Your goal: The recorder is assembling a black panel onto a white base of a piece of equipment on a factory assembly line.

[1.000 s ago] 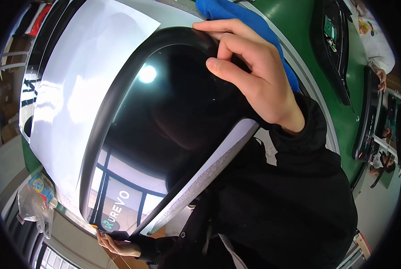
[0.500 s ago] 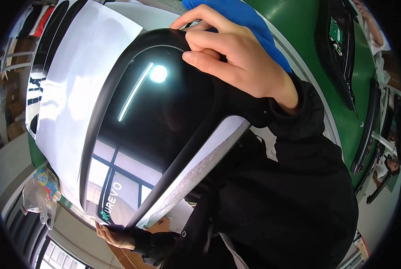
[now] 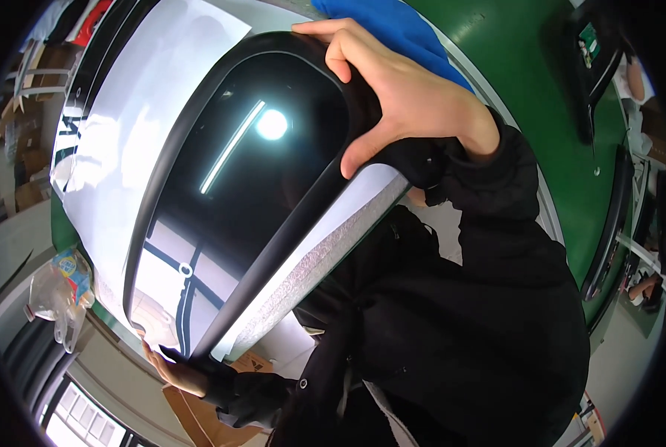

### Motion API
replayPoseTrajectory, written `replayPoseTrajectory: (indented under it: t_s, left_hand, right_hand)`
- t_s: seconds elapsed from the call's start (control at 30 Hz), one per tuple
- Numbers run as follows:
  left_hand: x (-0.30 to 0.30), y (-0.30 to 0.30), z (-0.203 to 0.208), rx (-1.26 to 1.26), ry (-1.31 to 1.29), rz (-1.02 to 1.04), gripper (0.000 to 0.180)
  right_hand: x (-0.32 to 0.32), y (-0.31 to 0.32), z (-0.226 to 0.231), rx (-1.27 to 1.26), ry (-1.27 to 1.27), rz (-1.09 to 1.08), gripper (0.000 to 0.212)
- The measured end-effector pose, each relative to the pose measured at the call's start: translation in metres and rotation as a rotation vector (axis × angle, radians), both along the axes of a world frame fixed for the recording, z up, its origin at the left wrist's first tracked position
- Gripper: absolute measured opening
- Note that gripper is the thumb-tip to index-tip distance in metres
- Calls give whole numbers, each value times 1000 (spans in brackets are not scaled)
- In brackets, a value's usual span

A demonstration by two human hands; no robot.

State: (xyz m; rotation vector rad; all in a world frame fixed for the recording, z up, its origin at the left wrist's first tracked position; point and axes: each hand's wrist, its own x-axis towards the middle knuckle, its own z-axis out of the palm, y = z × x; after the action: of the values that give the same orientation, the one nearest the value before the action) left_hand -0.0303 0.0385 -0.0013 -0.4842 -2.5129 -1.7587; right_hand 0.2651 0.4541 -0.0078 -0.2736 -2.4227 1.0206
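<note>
- Left hand (image 3: pixel 178 372) and right hand (image 3: pixel 411 104) of the wearer: two.
- Black jacket sleeves (image 3: pixel 497 179), left and right: two.
- Glossy black panel (image 3: pixel 236 205): one.
- Lamp reflections (image 3: pixel 272 124) on the panel: two, one round, one long.
- Blue cloth (image 3: pixel 404 37): one.
- Clear plastic bag (image 3: pixel 54 298): one.
- Green circuit board (image 3: pixel 589 42): one.

Large black lettering (image 3: pixel 68 134) at the left edge of glossy white sheeting (image 3: pixel 121 123)

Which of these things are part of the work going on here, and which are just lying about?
In the work:
- glossy black panel
- right hand, touching one end
- left hand, at the other
- white sheet, probably

Lying about:
- blue cloth
- plastic bag
- cardboard box
</note>
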Motion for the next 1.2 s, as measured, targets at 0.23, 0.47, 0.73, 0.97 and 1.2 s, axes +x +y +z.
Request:
replayPoseTrajectory:
  t_s: [0.23,0.47,0.73,0.97,1.2]
  left_hand:
    - [-23,-18,0,47,-204,-181,29]
    - [-14,-15,11,-21,-272,-208,35]
    - [-15,-17,11,-53,-178,-153,21]
    - [-16,-8,8,-44,-143,-208,23]
    - [-12,-8,8,15,-187,-174,19]
  right_hand:
    - [-43,-53,48,238,-168,-210,86]
    - [-66,-82,57,621,-328,-250,78]
    - [-103,-128,35,661,-335,-155,97]
    - [-145,-186,31,513,-248,-34,103]
    - [-182,-249,24,521,-173,202,97]
